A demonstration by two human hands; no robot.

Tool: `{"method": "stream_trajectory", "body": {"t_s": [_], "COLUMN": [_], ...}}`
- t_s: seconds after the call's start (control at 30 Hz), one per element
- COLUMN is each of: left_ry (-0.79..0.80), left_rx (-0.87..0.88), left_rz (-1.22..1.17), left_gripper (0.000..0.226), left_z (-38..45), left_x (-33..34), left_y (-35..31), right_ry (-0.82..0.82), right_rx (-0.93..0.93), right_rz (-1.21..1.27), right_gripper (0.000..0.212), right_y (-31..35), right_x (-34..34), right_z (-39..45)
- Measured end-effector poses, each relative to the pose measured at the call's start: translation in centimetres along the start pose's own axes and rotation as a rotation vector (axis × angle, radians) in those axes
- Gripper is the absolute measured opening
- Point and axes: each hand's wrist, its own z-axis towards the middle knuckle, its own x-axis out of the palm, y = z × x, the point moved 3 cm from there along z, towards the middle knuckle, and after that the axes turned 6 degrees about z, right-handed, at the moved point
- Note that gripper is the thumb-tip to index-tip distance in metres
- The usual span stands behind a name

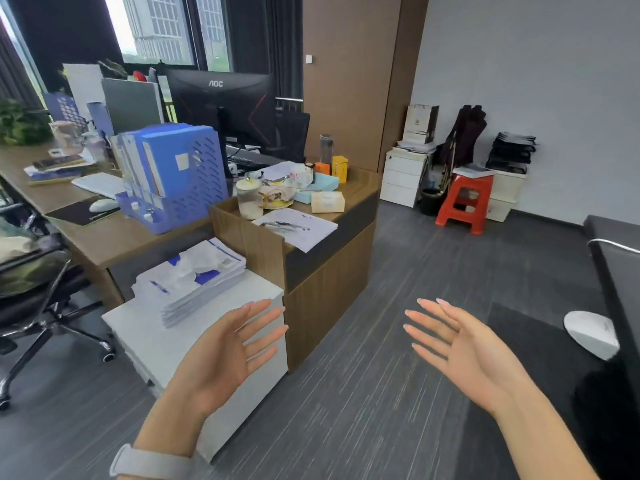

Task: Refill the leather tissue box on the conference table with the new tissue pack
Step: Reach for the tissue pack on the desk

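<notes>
My left hand (225, 355) is raised in front of me, palm facing inward, fingers spread and holding nothing. My right hand (460, 348) mirrors it on the right, also spread and holding nothing. Both hover over the grey floor beside a wooden desk end. A pale rectangular pack (327, 201), possibly tissues, lies on the wooden desk end (360, 188); I cannot tell for sure. No leather tissue box or conference table is in view.
A white drawer cabinet (145, 337) with a paper stack (190, 282) stands left of my hands. A blue file rack (180, 174), a monitor (221, 105) and an office chair (38, 292) lie further left. A red stool (465, 202) stands by the far wall. A dark surface (620, 282) runs along the right.
</notes>
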Motion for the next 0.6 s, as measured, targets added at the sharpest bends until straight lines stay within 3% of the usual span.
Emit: {"method": "stream_trajectory", "body": {"t_s": [0.07,0.2,0.3,0.6], "left_ry": [0.007,-0.008,-0.008,-0.087], "left_rx": [0.001,-0.027,-0.037,-0.029], "left_rz": [-0.003,0.015,0.034,0.013], "left_gripper": [0.035,0.038,0.049,0.033], "left_z": [5.5,16.7,22.9,46.5], "left_x": [0.4,1.6,3.0,6.0], "left_y": [-2.0,-6.7,-9.3,-12.6], "right_ry": [0.001,0.002,0.004,0.021], "right_rx": [-0.001,0.032,0.044,0.078], "right_rz": [-0.001,-0.020,-0.005,-0.028], "right_gripper": [0.032,0.048,0.036,0.030], "right_y": [1.7,5.7,7.9,12.5], "right_x": [1.6,4.5,5.3,5.0], "right_z": [5.6,16.7,23.6,48.8]}}
